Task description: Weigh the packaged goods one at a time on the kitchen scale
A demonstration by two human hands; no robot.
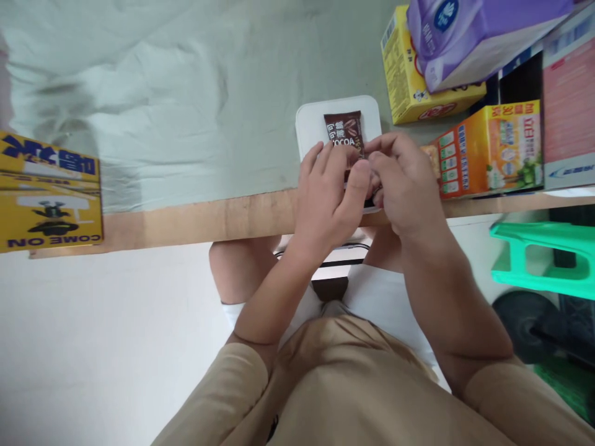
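Both hands, left hand and right hand, crowd together at the table's near edge over a white scale. To the right, an orange box, a yellow box and a purple pack wall off that corner. The cloth lies open across the middle. A yellow carton (at the left end) blocks that edge.

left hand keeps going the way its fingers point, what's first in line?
Probably the cocoa packet that the left hand already grips with the right hand, lying over the white scale. Depth is unclear.
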